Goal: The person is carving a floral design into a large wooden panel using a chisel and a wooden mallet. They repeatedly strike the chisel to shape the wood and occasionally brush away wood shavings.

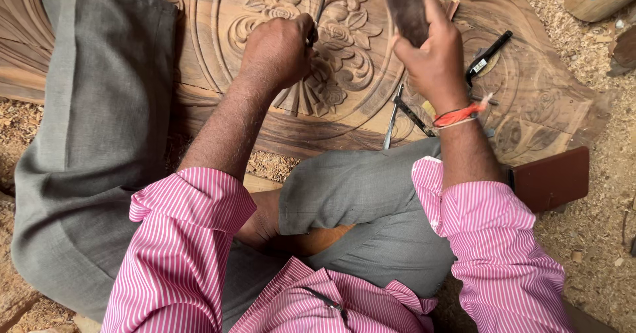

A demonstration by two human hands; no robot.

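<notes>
I'm fisting my left hand [278, 48] around a chisel [314, 28] on the carved panel [543, 88] at upper centre, my right hand [434, 58] gripping a wooden mallet [404, 5].

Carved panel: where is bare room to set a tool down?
On the carved panel, the plainer right end beyond the black marker is free. The floral centre is crowded by the left hand, right hand and loose chisels.

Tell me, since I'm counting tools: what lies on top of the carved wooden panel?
On the carved wooden panel: a black pen and thin metal chisels, partly covered by the right hand.
</notes>
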